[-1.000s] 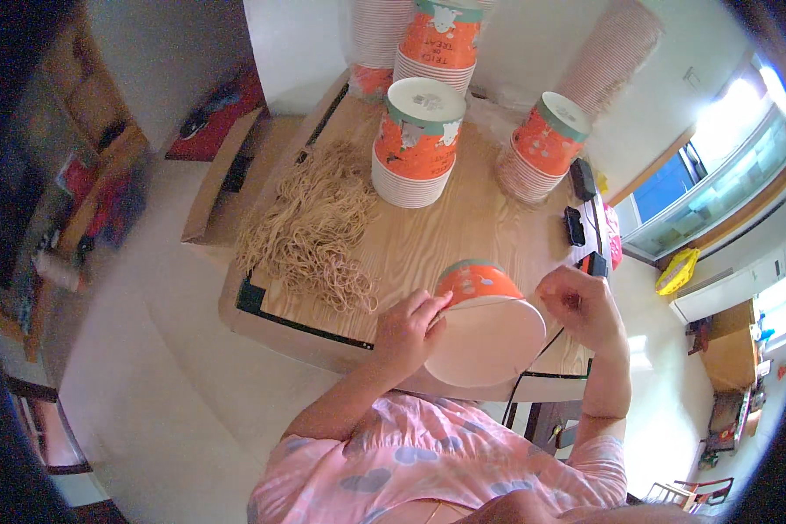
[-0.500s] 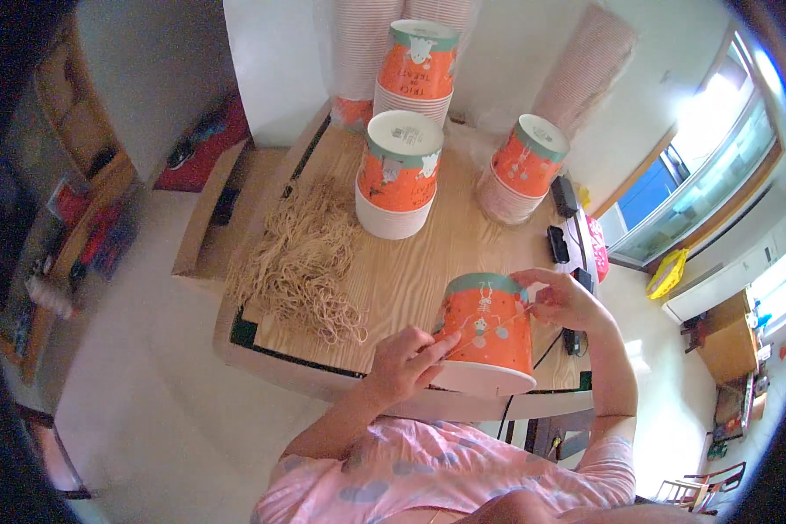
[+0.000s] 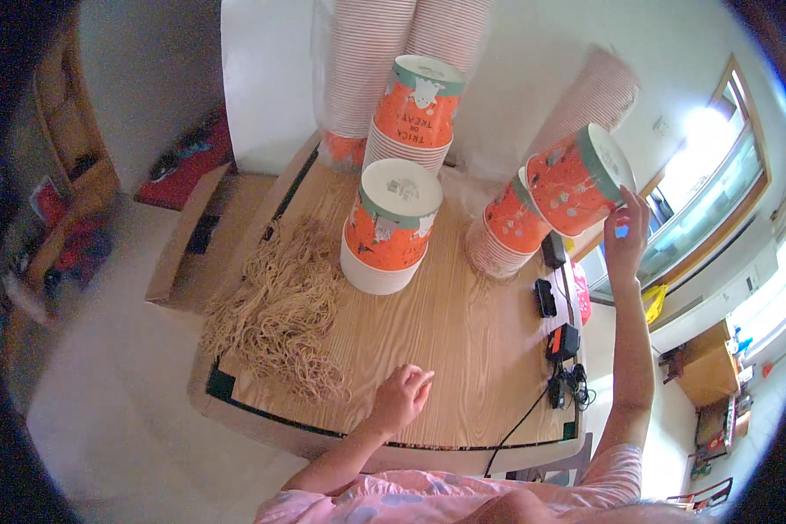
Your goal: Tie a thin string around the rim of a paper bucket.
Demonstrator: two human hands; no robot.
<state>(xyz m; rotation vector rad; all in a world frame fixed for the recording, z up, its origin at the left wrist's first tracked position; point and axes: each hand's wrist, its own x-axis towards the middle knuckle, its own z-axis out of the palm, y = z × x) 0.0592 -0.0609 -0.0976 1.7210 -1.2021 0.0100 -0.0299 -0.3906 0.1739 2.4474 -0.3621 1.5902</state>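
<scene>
An orange paper bucket with a teal band and pale cartoon figures is tilted in the air, its white base facing up and right. The fingers of my right hand grip it near that teal base edge. It hangs beside the top of an upside-down stack of like buckets at the right of the table, overlapping it in view. My left hand hovers over the table's front part, fingers curled together, nothing visible in them. Left of it lies a tangled heap of tan cords.
A short upside-down bucket stack stands mid-table, with a taller stack behind. Long wrapped stacks of pale buckets rise at the back. Black adapters and cables line the table's right edge. A cardboard box adjoins the left side.
My right hand has carried the bucket from the table's front up and away to the right-hand stack. My left hand has let go of it and stays near the front. The view has shifted.
</scene>
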